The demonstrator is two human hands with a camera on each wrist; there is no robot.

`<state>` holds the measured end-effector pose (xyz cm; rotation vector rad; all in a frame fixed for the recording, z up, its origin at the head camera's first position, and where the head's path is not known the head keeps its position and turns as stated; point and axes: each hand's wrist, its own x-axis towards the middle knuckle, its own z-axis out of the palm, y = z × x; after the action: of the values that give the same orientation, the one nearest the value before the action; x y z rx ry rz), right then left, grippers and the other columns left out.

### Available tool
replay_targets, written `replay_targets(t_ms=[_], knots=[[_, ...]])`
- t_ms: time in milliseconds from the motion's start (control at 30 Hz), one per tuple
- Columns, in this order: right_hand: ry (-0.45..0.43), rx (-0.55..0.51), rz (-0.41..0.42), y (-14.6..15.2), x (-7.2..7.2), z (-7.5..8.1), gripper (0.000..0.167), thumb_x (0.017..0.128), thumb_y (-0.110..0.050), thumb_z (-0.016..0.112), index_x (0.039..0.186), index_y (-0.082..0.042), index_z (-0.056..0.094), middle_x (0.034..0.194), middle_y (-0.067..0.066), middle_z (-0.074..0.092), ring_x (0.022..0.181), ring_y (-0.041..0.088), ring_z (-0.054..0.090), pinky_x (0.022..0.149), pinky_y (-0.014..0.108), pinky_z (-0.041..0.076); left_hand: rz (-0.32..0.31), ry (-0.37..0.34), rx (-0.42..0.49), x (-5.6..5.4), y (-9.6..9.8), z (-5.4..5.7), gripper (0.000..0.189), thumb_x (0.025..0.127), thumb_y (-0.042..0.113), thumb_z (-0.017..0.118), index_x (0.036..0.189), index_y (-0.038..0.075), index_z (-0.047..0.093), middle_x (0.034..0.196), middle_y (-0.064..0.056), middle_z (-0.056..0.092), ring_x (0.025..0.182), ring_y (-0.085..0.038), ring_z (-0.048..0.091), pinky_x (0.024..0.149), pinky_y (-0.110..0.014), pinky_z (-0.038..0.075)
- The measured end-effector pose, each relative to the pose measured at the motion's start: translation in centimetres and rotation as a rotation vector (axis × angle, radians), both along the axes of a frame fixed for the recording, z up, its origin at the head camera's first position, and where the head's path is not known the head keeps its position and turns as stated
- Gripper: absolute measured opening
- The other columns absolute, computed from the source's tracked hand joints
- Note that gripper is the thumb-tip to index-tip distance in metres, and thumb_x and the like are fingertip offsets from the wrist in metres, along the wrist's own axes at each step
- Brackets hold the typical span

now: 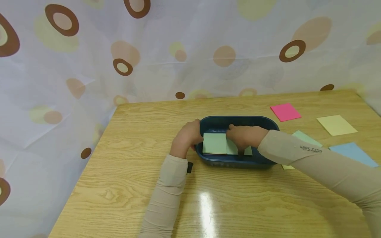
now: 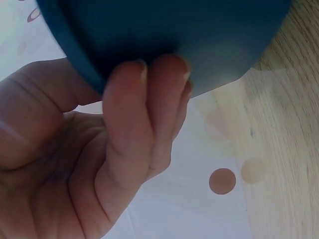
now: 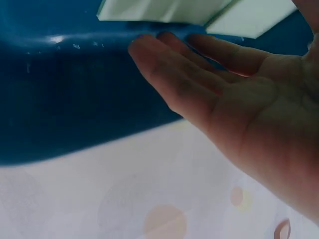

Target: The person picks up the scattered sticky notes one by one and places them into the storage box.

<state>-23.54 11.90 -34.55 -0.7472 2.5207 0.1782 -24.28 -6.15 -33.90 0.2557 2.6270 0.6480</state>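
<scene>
2 green note pads (image 1: pixel 215 143) are placed in the plastic tub (image 1: pixel 235 164) pinched by the left grip (image 1: pixel 187 135), right grip (image 1: pixel 247 136) straight-fingered, 5 other pads (image 1: pixel 285 112) left outside.

Wood-grain table (image 1: pixel 119 185). On it: dark blue basin (image 1: pixel 232 163) around the right hand's (image 1: pixel 247 135) fingers. Right of those fingers: pink square (image 1: pixel 285 112), pale yellow square (image 1: pixel 336 125), blue square (image 1: pixel 354 153), green square (image 1: pixel 306 137), yellow piece (image 1: pixel 287 167), last two partly hidden by sleeve (image 1: pixel 321 162).

White glare on table (image 1: pixel 125 188); right-wrist view dim.
</scene>
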Motion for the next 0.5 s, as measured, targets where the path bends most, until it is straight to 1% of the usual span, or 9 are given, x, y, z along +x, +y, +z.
replay_targets(t_ms=[67,133,267,400,467,500], knots=[[0.015,-0.043,-0.001,0.2,0.1,0.5,0.084,0.072,-0.025,0.086,0.135,0.011,0.044,0.130,0.029,0.043,0.110,0.037,0.055,0.090,0.045,0.052,0.001,-0.002,0.002,0.0,0.0,-0.1,0.053,0.089,-0.001,0.059,0.139,-0.003,0.038,0.125,-0.026,0.057,0.052,-0.023,0.066,0.060,-0.035,0.061],[0.033,-0.100,-0.012,0.5,0.3,1.3,0.084,0.075,-0.029,0.083,0.137,0.011,0.042,0.132,0.029,0.043,0.115,0.039,0.053,0.092,0.047,0.051,0.001,0.000,0.003,-0.1,0.0,-0.2,0.055,0.089,-0.001,0.059,0.139,-0.003,0.038,0.125,-0.026,0.056,0.051,-0.022,0.066,0.060,-0.035,0.061],[0.074,-0.261,-0.031,1.4,0.6,3.0,0.068,0.085,-0.027,0.075,0.135,0.010,0.046,0.133,0.028,0.046,0.119,0.039,0.051,0.096,0.048,0.048,0.003,0.003,0.002,-0.2,-0.1,-0.2,0.056,0.089,-0.001,0.060,0.140,-0.003,0.037,0.125,-0.026,0.057,0.052,-0.023,0.066,0.060,-0.035,0.061],[0.168,-0.486,-0.003,3.2,0.5,4.2,0.046,0.088,-0.020,0.072,0.121,0.008,0.059,0.116,0.021,0.059,0.103,0.034,0.060,0.087,0.047,0.052,0.002,0.007,0.001,-0.1,-0.1,-0.2,0.056,0.089,-0.001,0.060,0.140,-0.003,0.037,0.125,-0.026,0.057,0.053,-0.024,0.067,0.060,-0.034,0.061],[0.231,-0.585,-0.024,4.4,0.2,4.8,0.035,0.089,-0.017,0.070,0.114,0.007,0.064,0.106,0.017,0.064,0.094,0.031,0.063,0.082,0.046,0.054,0.000,0.007,0.005,-0.1,-0.1,-0.2,0.057,0.089,-0.001,0.060,0.141,-0.003,0.036,0.126,-0.026,0.056,0.054,-0.023,0.067,0.060,-0.034,0.061],[0.262,-0.623,-0.050,5.1,0.0,5.0,0.031,0.090,-0.016,0.069,0.112,0.006,0.065,0.102,0.016,0.066,0.089,0.030,0.064,0.079,0.045,0.055,-0.002,0.006,0.007,-0.1,-0.1,-0.2,0.057,0.089,-0.001,0.060,0.141,-0.003,0.036,0.126,-0.026,0.056,0.054,-0.023,0.067,0.060,-0.034,0.061]])
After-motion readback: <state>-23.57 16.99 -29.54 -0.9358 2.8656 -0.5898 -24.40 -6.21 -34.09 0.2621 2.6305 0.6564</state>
